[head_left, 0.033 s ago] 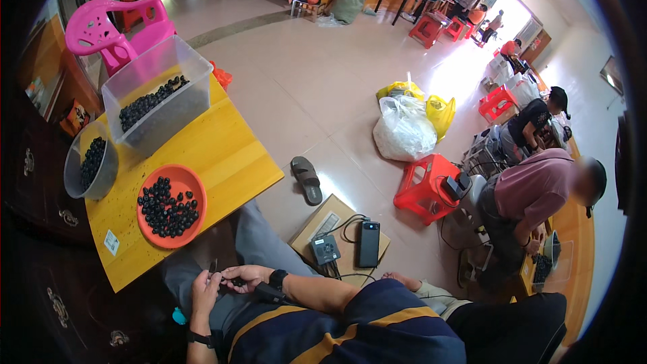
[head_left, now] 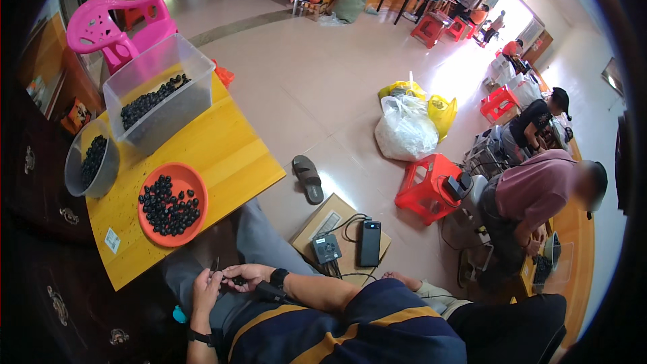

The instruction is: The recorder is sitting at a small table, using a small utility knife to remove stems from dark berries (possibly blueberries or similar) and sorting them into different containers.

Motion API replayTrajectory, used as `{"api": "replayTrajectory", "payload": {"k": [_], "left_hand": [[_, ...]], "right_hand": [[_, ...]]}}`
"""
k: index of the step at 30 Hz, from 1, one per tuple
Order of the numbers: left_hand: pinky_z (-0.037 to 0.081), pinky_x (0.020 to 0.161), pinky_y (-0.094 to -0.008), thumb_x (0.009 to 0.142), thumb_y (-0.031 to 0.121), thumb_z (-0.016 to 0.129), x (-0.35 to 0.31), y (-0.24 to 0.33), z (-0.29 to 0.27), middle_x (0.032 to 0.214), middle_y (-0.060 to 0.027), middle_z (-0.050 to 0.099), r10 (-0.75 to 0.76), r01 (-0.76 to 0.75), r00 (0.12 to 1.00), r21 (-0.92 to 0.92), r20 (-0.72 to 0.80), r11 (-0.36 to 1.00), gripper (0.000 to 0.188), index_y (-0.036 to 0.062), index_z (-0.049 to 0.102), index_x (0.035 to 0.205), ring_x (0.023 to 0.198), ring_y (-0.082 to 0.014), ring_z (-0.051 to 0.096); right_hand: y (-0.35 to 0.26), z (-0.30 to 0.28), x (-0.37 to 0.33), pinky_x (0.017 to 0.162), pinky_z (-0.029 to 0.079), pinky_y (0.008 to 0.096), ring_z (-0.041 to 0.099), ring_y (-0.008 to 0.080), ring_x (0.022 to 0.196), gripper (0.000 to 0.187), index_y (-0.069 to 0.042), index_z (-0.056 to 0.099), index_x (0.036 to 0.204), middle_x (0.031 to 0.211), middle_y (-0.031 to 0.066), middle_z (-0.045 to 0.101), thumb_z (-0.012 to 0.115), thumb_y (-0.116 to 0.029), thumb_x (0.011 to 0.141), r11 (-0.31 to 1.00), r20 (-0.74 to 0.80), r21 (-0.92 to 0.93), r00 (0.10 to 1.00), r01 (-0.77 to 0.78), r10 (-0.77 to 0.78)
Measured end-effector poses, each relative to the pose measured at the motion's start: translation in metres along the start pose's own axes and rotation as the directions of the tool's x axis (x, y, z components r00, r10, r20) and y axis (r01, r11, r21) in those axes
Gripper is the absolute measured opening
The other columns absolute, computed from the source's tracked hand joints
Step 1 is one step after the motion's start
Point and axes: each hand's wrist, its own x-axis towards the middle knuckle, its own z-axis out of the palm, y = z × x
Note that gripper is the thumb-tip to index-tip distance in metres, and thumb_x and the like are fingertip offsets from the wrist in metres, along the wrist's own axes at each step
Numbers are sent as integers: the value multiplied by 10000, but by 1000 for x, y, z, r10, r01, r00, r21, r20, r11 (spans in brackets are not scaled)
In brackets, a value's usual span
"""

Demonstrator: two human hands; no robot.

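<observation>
I hold both hands close together over my lap, near the edge of the yellow table. My left hand point(head_left: 203, 290) is closed, and a thin, pointed tool point(head_left: 216, 264) sticks up at its fingertips; its kind is too small to make out. My right hand point(head_left: 248, 275) is curled beside it with small black pieces point(head_left: 239, 282) in the fingers. On the table an orange-red bowl point(head_left: 198, 182) holds many small black round pieces point(head_left: 168, 210). Behind it stand a large clear bin point(head_left: 165, 118) and a round clear tub point(head_left: 108, 174), both with more of these pieces.
The yellow table point(head_left: 236, 141) is to my left, with a pink chair point(head_left: 121, 44) behind it. A cardboard box point(head_left: 313, 226) bears a power bank point(head_left: 368, 246) and a small grey device point(head_left: 326, 249). Beyond are a slipper point(head_left: 307, 178), a red stool point(head_left: 421, 192), bags point(head_left: 404, 131) and a co-worker point(head_left: 532, 189).
</observation>
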Motion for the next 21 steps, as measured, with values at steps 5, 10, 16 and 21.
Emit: {"api": "replayTrajectory", "payload": {"k": [5, 10, 16, 21], "left_hand": [[394, 554, -214, 944, 197, 586, 5, 4, 2, 730, 34, 517, 3, 24, 994, -238, 112, 971, 182, 62, 531, 836, 666, -41, 487], [531, 723, -255, 942, 164, 610, 11, -7, 9, 962, -90, 698, 89, -58, 990, -256, 111, 965, 172, -5, 585, 962, 852, -115, 671], [492, 606, -272, 880, 283, 689, -3, 5, 0, 777, -85, 692, 92, -88, 994, 73, -56, 993, 295, -7, 630, 895, 689, -99, 635], [497, 593, -287, 861, 302, 715, -3, 3, 0, 750, -110, 692, 126, -117, 991, 140, -52, 983, 314, 0, 629, 861, 671, -137, 658]], "right_hand": [[-4, -5, -9, 655, 481, 243, 562, 94, 764, 109, -127, 642, 1011, 882, -7, 635, 606, -212, 951, 998, 60, 47, 997, 37, -40], [-19, 1, -31, 677, 472, 254, 578, 111, 788, 82, -132, 631, 969, 868, -7, 632, 632, -205, 934, 989, -37, 147, 999, 33, -27], [-17, 5, -21, 655, 509, 247, 606, 104, 761, 133, -125, 625, 1014, 877, -12, 635, 614, -241, 949, 982, 36, 189, 999, -22, 15], [-17, 6, -23, 653, 510, 245, 606, 95, 762, 142, -120, 619, 1046, 877, -16, 628, 585, -234, 967, 985, 21, 173, 1000, -14, 11]]}}
